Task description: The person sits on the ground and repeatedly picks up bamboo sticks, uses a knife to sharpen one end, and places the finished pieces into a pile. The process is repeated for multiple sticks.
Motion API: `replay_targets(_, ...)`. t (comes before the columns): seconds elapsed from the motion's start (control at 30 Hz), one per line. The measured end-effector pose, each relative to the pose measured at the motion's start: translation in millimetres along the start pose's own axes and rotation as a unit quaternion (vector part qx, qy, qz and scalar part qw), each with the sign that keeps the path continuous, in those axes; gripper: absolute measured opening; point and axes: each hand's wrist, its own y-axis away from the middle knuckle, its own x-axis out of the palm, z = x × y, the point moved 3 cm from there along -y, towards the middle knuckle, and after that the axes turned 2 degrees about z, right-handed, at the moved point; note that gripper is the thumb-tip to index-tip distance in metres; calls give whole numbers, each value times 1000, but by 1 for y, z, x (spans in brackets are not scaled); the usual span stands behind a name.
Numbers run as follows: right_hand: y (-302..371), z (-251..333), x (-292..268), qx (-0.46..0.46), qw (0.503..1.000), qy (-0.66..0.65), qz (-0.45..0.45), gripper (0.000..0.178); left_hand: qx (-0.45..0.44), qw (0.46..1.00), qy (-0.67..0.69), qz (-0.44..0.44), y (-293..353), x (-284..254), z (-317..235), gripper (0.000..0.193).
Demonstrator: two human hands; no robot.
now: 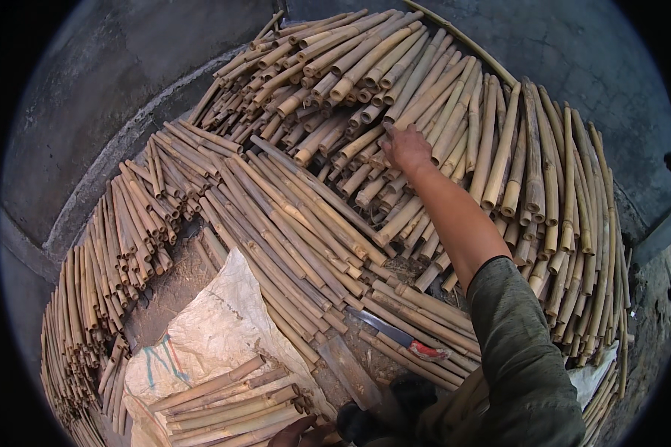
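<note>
My right hand (pixel 408 149) reaches forward to the tall stack of cut bamboo poles (pixel 376 63). Its fingers are closed at the near end of one pole in the middle of that stack; they partly cover that end. At the bottom edge, my left hand (pixel 300 433) is dark and only partly in view, beside a small group of bamboo poles (pixel 231 406) lying on a whitish woven sack (pixel 216 320). The fingers of that hand cannot be made out.
A long-bladed knife with a red handle (pixel 429 351) lies by more bamboo poles (pixel 425 316), near a flat grey board (pixel 348 371). Further bamboo piles (pixel 97 290) line the left side. Grey walls (pixel 127 59) stand behind, with a long thin pole (pixel 462 41) leaning over the stack.
</note>
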Motion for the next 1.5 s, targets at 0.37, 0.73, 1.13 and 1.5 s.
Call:
replay_targets(0.37,52,-47,-19,254,761,-588,-102,36,21,1000,-3,-19,4,-1,-5,45)
replay_targets(0.73,240,-39,-16,236,615,-744,110,33,92,994,26,-54,29,6,-19,41)
replay_targets(1.13,437,-21,-5,-283,874,-378,112,45,152,664,566,-465,52,-72,54,78)
replay_targets(1.5,480,-103,92,-114,957,-27,267,57,92,546,452,-700,100,-73,67,44)
